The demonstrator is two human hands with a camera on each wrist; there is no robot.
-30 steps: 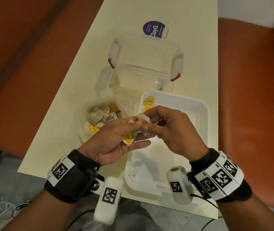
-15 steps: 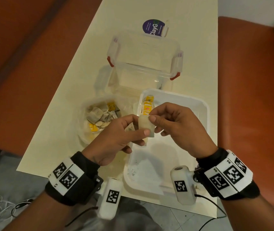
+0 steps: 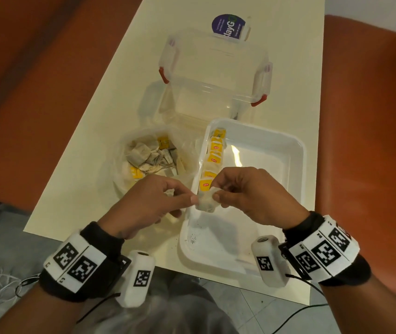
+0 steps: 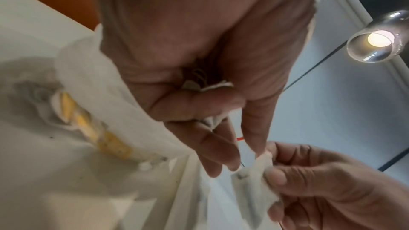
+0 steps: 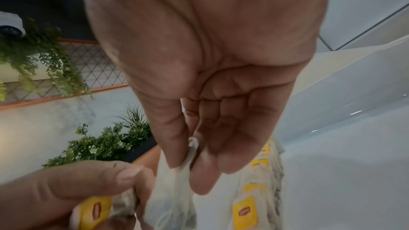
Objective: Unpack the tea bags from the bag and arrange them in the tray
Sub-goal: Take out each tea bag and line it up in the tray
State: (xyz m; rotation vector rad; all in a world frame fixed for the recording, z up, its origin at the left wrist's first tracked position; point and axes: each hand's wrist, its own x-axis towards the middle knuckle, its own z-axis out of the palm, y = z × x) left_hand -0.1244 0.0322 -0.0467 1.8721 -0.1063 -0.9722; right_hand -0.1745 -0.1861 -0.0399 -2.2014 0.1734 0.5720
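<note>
Both hands hold one pale tea bag over the left side of the white tray. My left hand pinches its left edge and keeps more tea bags, one with a yellow tag, curled in its palm. My right hand pinches the bag's top corner between thumb and forefinger. A row of tea bags with yellow tags lies along the tray's left wall, just beyond the held bag. The clear plastic bag with several loose tea bags sits left of the tray.
An open clear container with red clips stands behind the tray and the bag. A purple-labelled pack lies further back. The cream table is narrow, with orange seats on both sides. Tea dust speckles the tray's near end.
My left hand has turned from palm up to palm down. Both hands now pinch the single tea bag and have brought it lower, to the near end of the row in the tray.
</note>
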